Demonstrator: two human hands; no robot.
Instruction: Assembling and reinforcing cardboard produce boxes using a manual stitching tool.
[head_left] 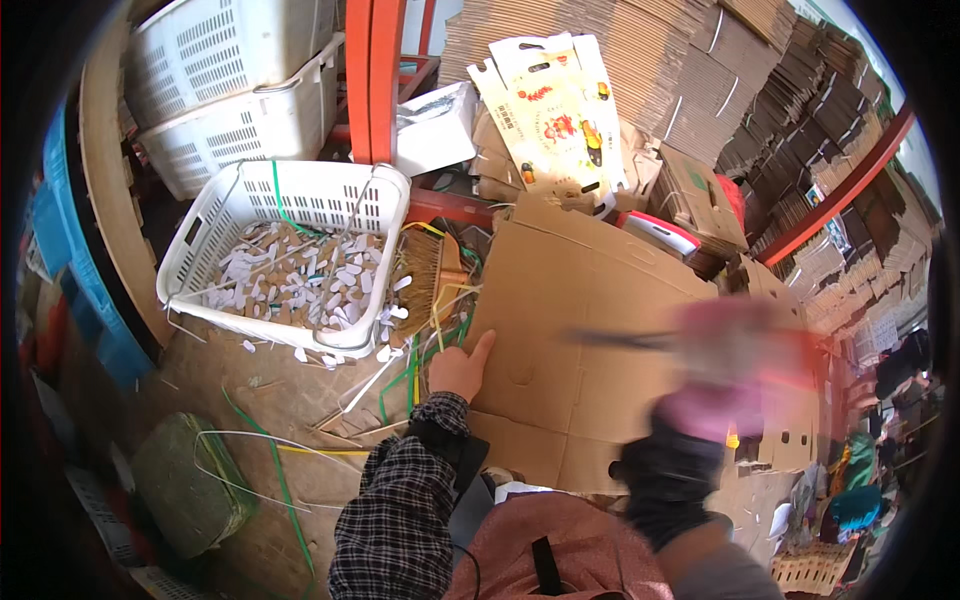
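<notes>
A flat brown cardboard sheet (545, 340) with fold creases lies in front of me. At its left edge is my left hand (460, 370), closed there with one digit stretched along the cardboard; the other fingers are mostly hidden. My right hand (715, 375), in a pink glove, is smeared by motion over the right part of the cardboard. A narrow dark tool (620, 340) sticks out leftward from it, its kind too blurred to tell. A red blur shows on the hand's right side.
Left stands a white plastic basket (370, 335) of cardboard and white scraps, a broom (418, 275) beside it. Green and white straps (275, 470) litter the floor near a greenish block (190, 485). Behind are a red post (372, 90), printed cartons (550, 120) and stacked cardboard (640, 50).
</notes>
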